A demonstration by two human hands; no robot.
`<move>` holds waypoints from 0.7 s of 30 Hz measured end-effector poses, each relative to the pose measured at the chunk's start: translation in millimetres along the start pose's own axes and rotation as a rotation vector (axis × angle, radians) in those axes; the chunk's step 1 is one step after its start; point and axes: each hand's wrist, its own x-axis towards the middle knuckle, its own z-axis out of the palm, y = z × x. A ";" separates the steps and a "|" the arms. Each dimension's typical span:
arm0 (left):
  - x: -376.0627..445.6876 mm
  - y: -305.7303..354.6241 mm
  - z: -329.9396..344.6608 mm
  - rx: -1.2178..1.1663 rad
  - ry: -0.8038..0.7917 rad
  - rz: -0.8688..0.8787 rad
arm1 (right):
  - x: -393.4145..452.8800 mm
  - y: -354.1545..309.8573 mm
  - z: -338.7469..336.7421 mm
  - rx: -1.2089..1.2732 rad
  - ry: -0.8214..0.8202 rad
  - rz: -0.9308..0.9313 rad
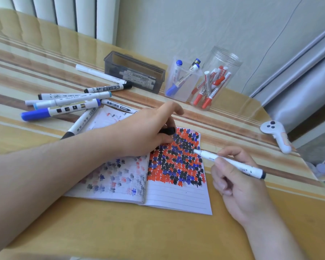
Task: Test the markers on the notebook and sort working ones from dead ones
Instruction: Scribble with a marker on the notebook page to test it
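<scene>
We are gripping the white marker (231,163) in our right hand (238,182), tip touching the notebook (176,194); our left hand (148,128) is pinching its black cap (167,130).

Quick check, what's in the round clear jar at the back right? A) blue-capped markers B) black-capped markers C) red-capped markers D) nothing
C: the round clear jar holds the red-capped markers, while the blue-capped markers stand in the square clear cup to its left.
</scene>
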 end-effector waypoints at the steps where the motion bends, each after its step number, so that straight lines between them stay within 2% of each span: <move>1: -0.2 0.1 -0.5 -0.005 -0.006 -0.009 | 0.5 -1.5 -1.2 0.036 -0.004 0.016; 5: -0.7 2.4 -0.6 0.039 -0.054 0.013 | 1.3 -4.0 -3.9 0.142 -0.029 0.052; 18: -1.8 5.5 0.2 0.106 -0.115 0.173 | 2.0 3.1 -1.2 -0.055 -0.051 0.073; 21: -3.7 9.5 -0.3 0.072 -0.079 0.176 | 0.0 1.9 0.1 -0.077 -0.050 0.056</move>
